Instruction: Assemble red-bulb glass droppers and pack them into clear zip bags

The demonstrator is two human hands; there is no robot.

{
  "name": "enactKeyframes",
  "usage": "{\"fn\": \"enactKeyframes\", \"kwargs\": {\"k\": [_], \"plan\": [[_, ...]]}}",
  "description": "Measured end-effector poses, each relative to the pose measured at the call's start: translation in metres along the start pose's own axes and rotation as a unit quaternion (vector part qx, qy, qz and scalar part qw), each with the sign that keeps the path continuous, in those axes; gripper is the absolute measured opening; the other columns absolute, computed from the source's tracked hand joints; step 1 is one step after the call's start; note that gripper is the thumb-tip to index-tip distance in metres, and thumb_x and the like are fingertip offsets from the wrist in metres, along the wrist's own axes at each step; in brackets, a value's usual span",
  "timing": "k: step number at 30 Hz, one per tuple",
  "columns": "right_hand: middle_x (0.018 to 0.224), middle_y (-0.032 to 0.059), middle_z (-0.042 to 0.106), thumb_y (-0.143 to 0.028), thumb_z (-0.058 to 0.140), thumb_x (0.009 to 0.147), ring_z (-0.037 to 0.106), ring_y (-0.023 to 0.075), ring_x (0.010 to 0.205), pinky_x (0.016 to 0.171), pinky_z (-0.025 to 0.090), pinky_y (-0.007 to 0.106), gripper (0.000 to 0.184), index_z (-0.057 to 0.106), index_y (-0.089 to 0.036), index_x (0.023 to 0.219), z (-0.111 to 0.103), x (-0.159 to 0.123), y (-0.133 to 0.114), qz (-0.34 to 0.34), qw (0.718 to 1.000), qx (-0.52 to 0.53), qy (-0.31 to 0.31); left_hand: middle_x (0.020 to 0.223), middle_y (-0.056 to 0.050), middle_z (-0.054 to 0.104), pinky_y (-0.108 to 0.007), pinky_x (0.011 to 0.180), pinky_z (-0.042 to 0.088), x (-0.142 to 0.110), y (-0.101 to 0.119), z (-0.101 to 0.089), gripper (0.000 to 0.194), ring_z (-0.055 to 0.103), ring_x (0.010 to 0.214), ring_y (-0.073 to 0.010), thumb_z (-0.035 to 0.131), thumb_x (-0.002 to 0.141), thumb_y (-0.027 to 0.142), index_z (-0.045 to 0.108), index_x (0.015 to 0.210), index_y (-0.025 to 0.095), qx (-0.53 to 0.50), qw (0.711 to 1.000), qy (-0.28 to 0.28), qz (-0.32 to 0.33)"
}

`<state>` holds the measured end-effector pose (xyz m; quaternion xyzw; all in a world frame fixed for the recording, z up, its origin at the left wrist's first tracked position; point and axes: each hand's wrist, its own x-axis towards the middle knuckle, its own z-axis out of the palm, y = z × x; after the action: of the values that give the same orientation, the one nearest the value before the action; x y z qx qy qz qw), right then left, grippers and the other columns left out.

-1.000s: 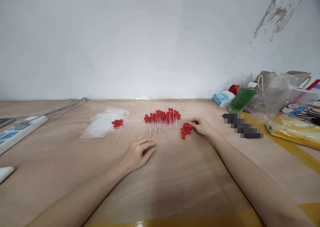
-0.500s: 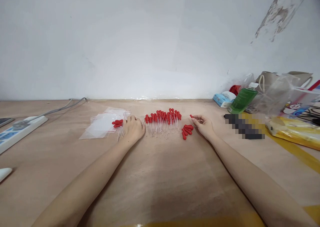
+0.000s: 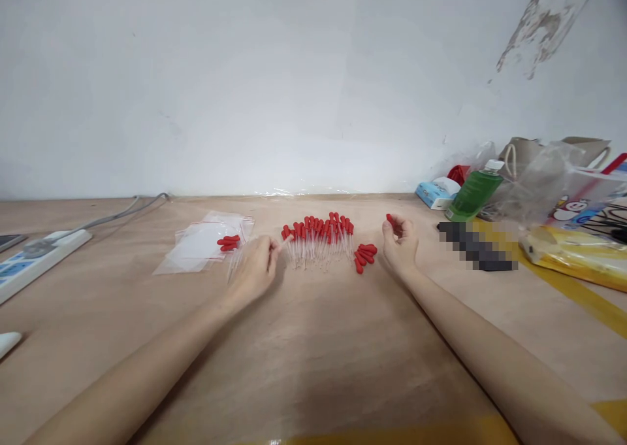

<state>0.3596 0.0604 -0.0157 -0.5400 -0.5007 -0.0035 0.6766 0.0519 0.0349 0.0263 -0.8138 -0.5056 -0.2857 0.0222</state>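
Note:
My left hand (image 3: 257, 265) is raised just left of the row of droppers, its fingers pinched on what looks like a thin pale tube, slightly blurred. Between thumb and fingers of my right hand (image 3: 402, 244) is a red rubber bulb (image 3: 390, 219). The droppers (image 3: 321, 236), clear thin tubes with red bulbs, lie side by side in the middle. Several loose red bulbs (image 3: 364, 255) lie left of my right hand. Bare clear tubes (image 3: 234, 264) lie partly hidden beside my left hand, near a few more red bulbs (image 3: 228, 242) on clear zip bags (image 3: 189, 252).
At left lies a white power strip (image 3: 53, 255) with a grey cable. On the right stand a tissue pack (image 3: 434, 195), a tilted green bottle (image 3: 475, 191), plastic bags and a printed cup (image 3: 578, 200). A yellow packet (image 3: 573, 252) lies nearer. A wall closes off the back.
My left hand has lifted and turned from the loose tubes, fingers now pinched toward the droppers. My right hand has moved slightly right and turned upward with the red bulb.

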Motion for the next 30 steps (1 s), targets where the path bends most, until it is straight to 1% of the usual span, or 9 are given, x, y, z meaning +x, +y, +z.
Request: {"fn": "enactKeyframes", "kwargs": {"k": [2,4,5,8,12,14,19,24,30], "plan": [[0.091,0.0076,0.058,-0.034,0.051,0.079,0.056,0.0161,0.083,0.074,0.047,0.032,0.024,0.057,-0.016,0.094,0.004,-0.013,-0.02,-0.032,0.998,0.029,-0.041,0.075,-0.003,0.057,-0.028,0.064,0.042,-0.02,0.003,0.004,0.018,0.053,0.07,-0.0163,0.034,0.089,0.026,0.048,0.083,0.017,-0.052,0.997,-0.004,0.061],[0.087,0.006,0.06,-0.033,0.053,0.079,0.057,0.0158,0.079,0.07,0.048,0.03,0.021,0.057,-0.018,0.093,0.008,-0.03,-0.041,-0.052,0.989,0.056,-0.125,0.075,-0.003,0.059,-0.029,0.065,0.042,-0.034,0.003,0.009,0.015,0.054,0.07,-0.0156,0.038,0.088,0.025,0.05,0.084,0.017,-0.075,0.99,0.02,0.12],[0.084,0.0053,0.061,-0.033,0.053,0.079,0.058,0.0155,0.076,0.068,0.048,0.03,0.02,0.057,-0.018,0.092,0.009,-0.039,-0.05,-0.063,0.98,0.07,-0.174,0.079,-0.003,0.06,-0.029,0.068,0.043,-0.038,0.003,0.011,0.013,0.055,0.073,-0.0156,0.039,0.088,0.023,0.051,0.088,0.017,-0.084,0.985,0.029,0.145],[0.083,0.0051,0.063,-0.03,0.054,0.079,0.058,0.0157,0.075,0.071,0.047,0.031,0.019,0.059,-0.019,0.093,0.01,-0.06,-0.072,-0.105,0.946,0.069,-0.299,0.089,-0.004,0.063,-0.029,0.073,0.043,-0.041,0.002,0.014,0.02,0.057,0.08,-0.0147,0.04,0.088,0.019,0.052,0.104,0.018,-0.1,0.975,0.035,0.193],[0.084,0.0048,0.063,-0.026,0.053,0.081,0.056,0.0157,0.077,0.073,0.045,0.032,0.02,0.061,-0.021,0.098,0.008,-0.072,-0.084,-0.156,0.899,0.039,-0.407,0.091,-0.003,0.064,-0.028,0.073,0.042,-0.039,0.002,0.014,0.022,0.058,0.081,-0.0142,0.042,0.088,0.018,0.053,0.107,0.019,-0.098,0.971,0.018,0.218],[0.084,0.0044,0.063,-0.025,0.053,0.081,0.056,0.0153,0.078,0.074,0.044,0.031,0.019,0.062,-0.021,0.097,0.007,-0.072,-0.084,-0.169,0.886,0.031,-0.431,0.091,-0.004,0.065,-0.029,0.074,0.042,-0.039,0.003,0.014,0.021,0.058,0.08,-0.0145,0.043,0.088,0.019,0.054,0.106,0.019,-0.092,0.97,0.01,0.223],[0.086,0.0043,0.062,-0.024,0.053,0.082,0.055,0.0143,0.079,0.074,0.044,0.029,0.02,0.062,-0.022,0.099,0.007,-0.073,-0.084,-0.181,0.872,0.056,-0.45,0.09,-0.005,0.066,-0.031,0.075,0.041,-0.04,0.003,0.017,0.02,0.059,0.079,-0.0148,0.043,0.088,0.021,0.056,0.103,0.019,-0.085,0.97,0.004,0.229],[0.086,0.0048,0.061,-0.026,0.05,0.083,0.056,0.0141,0.077,0.07,0.045,0.028,0.022,0.062,-0.023,0.102,0.006,-0.074,-0.085,-0.175,0.868,0.089,-0.455,0.09,-0.004,0.065,-0.031,0.076,0.041,-0.04,0.002,0.018,0.02,0.059,0.081,-0.0142,0.045,0.087,0.02,0.056,0.104,0.02,-0.088,0.963,0.009,0.253],[0.08,0.004,0.063,-0.028,0.05,0.083,0.057,0.0137,0.073,0.066,0.045,0.026,0.018,0.064,-0.022,0.093,0.007,-0.075,-0.082,-0.185,0.864,0.089,-0.459,0.085,-0.004,0.064,-0.028,0.071,0.043,-0.041,0.002,0.016,0.023,0.058,0.076,-0.0132,0.042,0.088,0.02,0.057,0.107,0.02,-0.091,0.958,-0.011,0.271]]}}
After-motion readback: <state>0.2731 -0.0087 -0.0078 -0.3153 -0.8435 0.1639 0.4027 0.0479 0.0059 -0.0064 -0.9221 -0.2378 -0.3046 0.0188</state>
